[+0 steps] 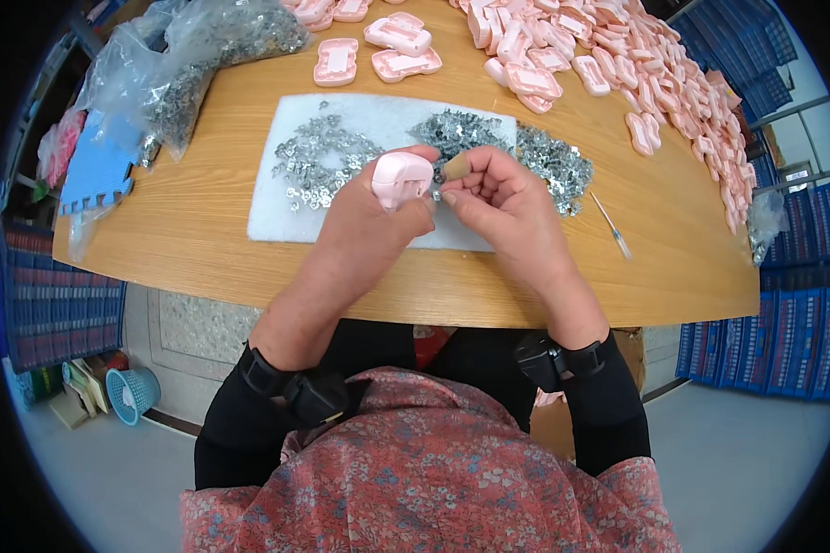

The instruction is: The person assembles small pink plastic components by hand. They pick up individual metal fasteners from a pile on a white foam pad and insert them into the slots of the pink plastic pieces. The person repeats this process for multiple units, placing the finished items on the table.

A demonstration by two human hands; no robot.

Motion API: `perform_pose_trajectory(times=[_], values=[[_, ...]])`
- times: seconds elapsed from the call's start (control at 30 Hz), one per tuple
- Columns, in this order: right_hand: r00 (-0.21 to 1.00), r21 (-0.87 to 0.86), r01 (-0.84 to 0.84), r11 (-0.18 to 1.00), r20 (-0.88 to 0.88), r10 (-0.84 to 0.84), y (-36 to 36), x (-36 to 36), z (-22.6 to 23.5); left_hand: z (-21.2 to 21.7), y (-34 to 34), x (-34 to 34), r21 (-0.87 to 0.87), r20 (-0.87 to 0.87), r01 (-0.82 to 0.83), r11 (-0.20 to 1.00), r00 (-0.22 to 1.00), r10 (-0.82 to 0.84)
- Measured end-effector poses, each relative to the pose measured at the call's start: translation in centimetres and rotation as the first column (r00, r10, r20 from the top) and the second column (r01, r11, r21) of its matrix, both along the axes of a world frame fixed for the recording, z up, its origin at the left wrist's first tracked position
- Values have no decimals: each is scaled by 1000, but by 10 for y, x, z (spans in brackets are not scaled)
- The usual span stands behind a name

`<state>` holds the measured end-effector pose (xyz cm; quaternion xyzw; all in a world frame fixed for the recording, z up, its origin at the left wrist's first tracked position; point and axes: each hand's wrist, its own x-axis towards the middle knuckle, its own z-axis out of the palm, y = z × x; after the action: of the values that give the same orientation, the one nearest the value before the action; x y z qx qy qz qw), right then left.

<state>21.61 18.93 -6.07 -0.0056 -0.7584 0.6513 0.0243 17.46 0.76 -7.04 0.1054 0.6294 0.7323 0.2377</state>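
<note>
My left hand (371,205) is closed round a pale pink plastic housing (403,179), held above a white foam sheet (266,217). Close beside it, my right hand (503,198) pinches a small metal piece (437,194) between thumb and fingertips, at the housing's right edge. A tan wrap (457,166) covers one of the right fingertips. On the foam, below and beyond both hands, lie loose shiny metal clips (321,152) and a denser heap of metal pieces (456,132). Another metal pile (555,170) spreads onto the wood right of the foam.
A thin pointed tool (612,227) lies on the wooden table (682,267). A large heap of pink housings (632,69) fills the far right, with several loose housings (336,62) at the back. Clear bags of metal parts (180,83) and a blue foam mat (101,161) sit left.
</note>
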Motion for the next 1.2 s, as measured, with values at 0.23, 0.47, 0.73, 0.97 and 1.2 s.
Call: perform_pose_trajectory(times=[0.23, 0.47, 0.73, 0.97, 1.2], values=[[989, -99, -80, 992, 115, 92, 0, 5, 11, -9, 3, 9, -61, -181, 36, 997, 982, -47], [997, -134, 10, 991, 82, 1, 1, 15, 14, 3, 0, 10, 206, 287, 143, 968, 937, -199], [967, 25, 66, 998, -249, -57, -11, 18, 8, 6, 0, 15, 505, 578, 78, 860, 710, -403], [948, 279, 147, 949, -312, -55, -8, 22, 3, 2, 4, 18, 516, 606, 64, 854, 678, -416], [919, 378, 212, 901, -391, -51, -11, 24, 4, -4, 8, 17, 541, 599, 62, 839, 672, -436]])
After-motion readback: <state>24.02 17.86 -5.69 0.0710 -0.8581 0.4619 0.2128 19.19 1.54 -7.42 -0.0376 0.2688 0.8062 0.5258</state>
